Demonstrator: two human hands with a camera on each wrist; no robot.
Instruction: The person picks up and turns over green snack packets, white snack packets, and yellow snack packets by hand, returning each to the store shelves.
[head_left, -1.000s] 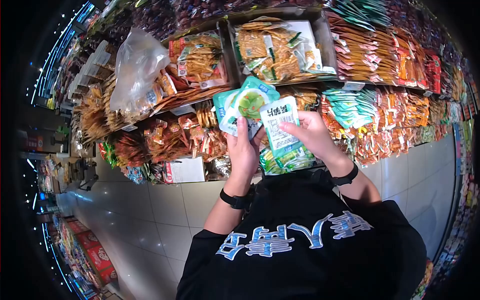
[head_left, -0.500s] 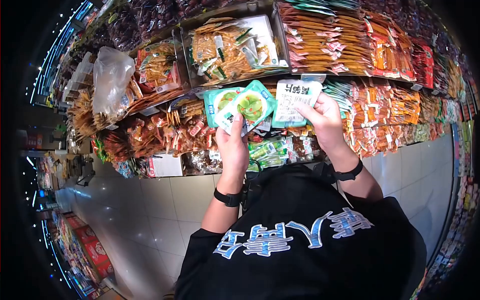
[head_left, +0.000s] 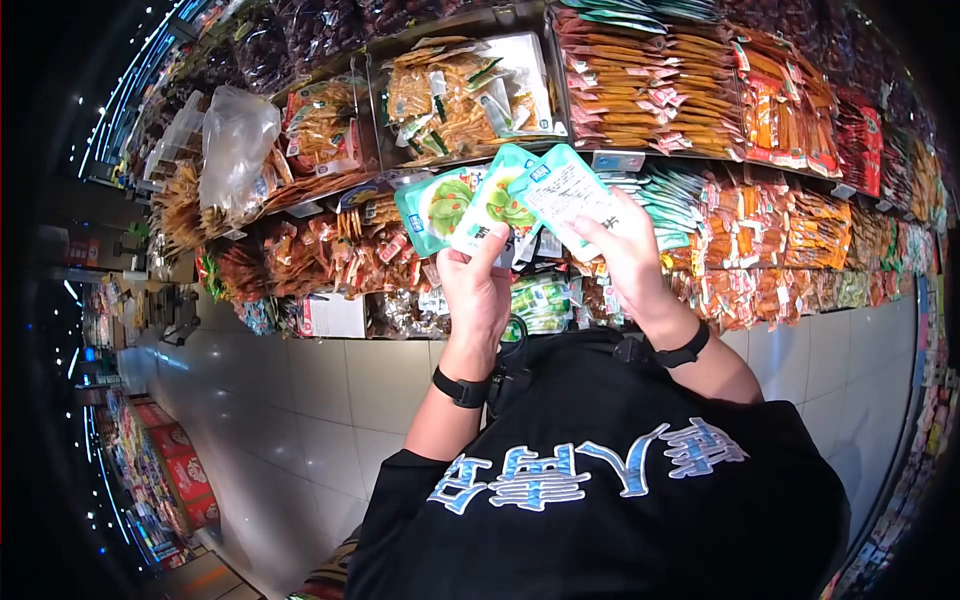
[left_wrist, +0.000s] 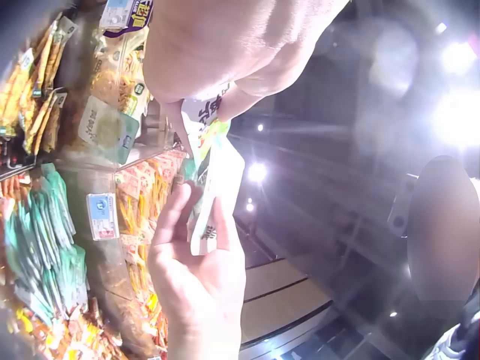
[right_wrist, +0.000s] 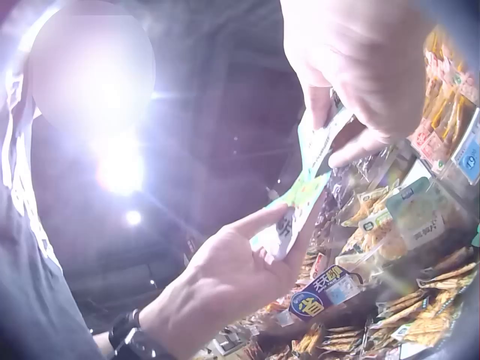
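In the head view my left hand (head_left: 477, 290) pinches two fanned green-and-white packets, an outer one (head_left: 436, 212) and an inner one (head_left: 508, 200), thumb on their lower ends. My right hand (head_left: 634, 262) pinches a third packet (head_left: 572, 200), its printed white back up, its left edge overlapping the inner packet. The left wrist view shows the right hand (left_wrist: 199, 289) below with its packet (left_wrist: 214, 202) between thumb and fingers. In the right wrist view the left hand (right_wrist: 236, 270) holds a packet (right_wrist: 289, 225) from below.
Behind the hands are shelf bins of orange snack packs (head_left: 660, 85), a bin of light-brown packs (head_left: 430, 100), a clear plastic bag (head_left: 238, 150) and teal packets (head_left: 672, 205). Green packs (head_left: 540, 303) lie below the hands. Tiled floor (head_left: 320, 390) is at lower left.
The right hand's packet has moved left from beside the other two, turned from facing sideways-on, and now overlaps the inner one. The left hand still holds its two packets. The shelf view shifted left early on.
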